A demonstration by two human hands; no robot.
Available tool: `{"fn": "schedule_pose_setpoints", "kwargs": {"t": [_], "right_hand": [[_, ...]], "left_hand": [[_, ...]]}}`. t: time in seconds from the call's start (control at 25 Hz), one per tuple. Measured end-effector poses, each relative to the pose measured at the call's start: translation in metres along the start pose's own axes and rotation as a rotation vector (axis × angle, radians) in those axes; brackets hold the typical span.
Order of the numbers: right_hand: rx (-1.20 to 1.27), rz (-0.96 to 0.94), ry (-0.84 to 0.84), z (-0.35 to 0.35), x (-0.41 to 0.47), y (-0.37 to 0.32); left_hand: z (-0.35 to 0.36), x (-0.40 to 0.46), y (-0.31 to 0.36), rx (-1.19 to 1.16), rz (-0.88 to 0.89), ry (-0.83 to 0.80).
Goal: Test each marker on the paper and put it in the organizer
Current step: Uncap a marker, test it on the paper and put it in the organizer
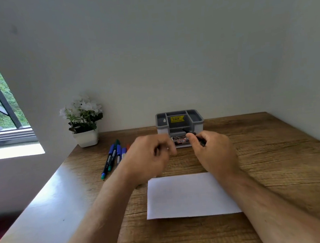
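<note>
My right hand (pixel 214 151) grips a black marker (pixel 187 131) whose dark end points up and left, toward the grey organizer (pixel 199 124) by the wall. Level with it, my left hand (pixel 148 155) hovers above the table with fingers curled; it may pinch something small and pale, but blur hides it. A white sheet of paper (pixel 189 195) lies flat in front of both hands. Several markers (pixel 114 156), blue and green among them, lie in a row to the left of my left hand, partly hidden behind it.
A white pot of white flowers (pixel 85 126) stands at the table's back left corner. The wooden table (pixel 274 150) meets the wall behind the organizer and on the right. A window is at the far left.
</note>
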State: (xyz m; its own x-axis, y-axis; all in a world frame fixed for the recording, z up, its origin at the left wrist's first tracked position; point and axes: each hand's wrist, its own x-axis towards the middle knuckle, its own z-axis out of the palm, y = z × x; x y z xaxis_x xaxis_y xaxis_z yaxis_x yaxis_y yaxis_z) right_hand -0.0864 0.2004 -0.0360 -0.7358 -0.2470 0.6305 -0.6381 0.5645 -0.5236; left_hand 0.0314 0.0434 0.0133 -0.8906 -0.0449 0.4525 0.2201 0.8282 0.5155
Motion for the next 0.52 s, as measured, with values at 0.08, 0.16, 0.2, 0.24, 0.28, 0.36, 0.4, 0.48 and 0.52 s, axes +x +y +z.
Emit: {"fn": "schedule_pose_setpoints", "kwargs": {"t": [0.08, 0.16, 0.2, 0.24, 0.28, 0.36, 0.4, 0.48, 0.52], "right_hand": [[0.001, -0.061, 0.02, -0.002, 0.004, 0.009], [0.019, -0.122, 0.003, -0.003, 0.007, 0.015], [0.027, -0.142, -0.004, -0.004, 0.008, 0.017], [0.038, -0.158, -0.002, -0.005, 0.009, 0.016], [0.063, -0.175, 0.016, -0.005, 0.008, 0.014], [0.174, -0.192, 0.055, -0.005, 0.003, 0.003], [0.26, -0.171, 0.043, -0.005, -0.001, -0.005], [0.441, -0.083, -0.037, -0.004, -0.008, -0.019], [0.517, -0.033, -0.075, -0.002, -0.011, -0.024]], "left_hand": [[0.001, 0.0, 0.004, 0.155, 0.022, -0.3], [0.006, 0.004, 0.003, 0.228, -0.046, -0.469], [0.009, 0.006, 0.002, 0.247, -0.072, -0.512], [0.011, 0.006, 0.001, 0.26, -0.079, -0.53], [0.013, 0.006, 0.001, 0.265, -0.08, -0.528], [0.018, 0.006, -0.001, 0.25, -0.076, -0.505], [0.021, 0.005, -0.001, 0.237, -0.069, -0.494], [0.026, 0.005, 0.0, 0.225, -0.057, -0.473], [0.027, 0.005, 0.001, 0.228, -0.057, -0.461]]}}
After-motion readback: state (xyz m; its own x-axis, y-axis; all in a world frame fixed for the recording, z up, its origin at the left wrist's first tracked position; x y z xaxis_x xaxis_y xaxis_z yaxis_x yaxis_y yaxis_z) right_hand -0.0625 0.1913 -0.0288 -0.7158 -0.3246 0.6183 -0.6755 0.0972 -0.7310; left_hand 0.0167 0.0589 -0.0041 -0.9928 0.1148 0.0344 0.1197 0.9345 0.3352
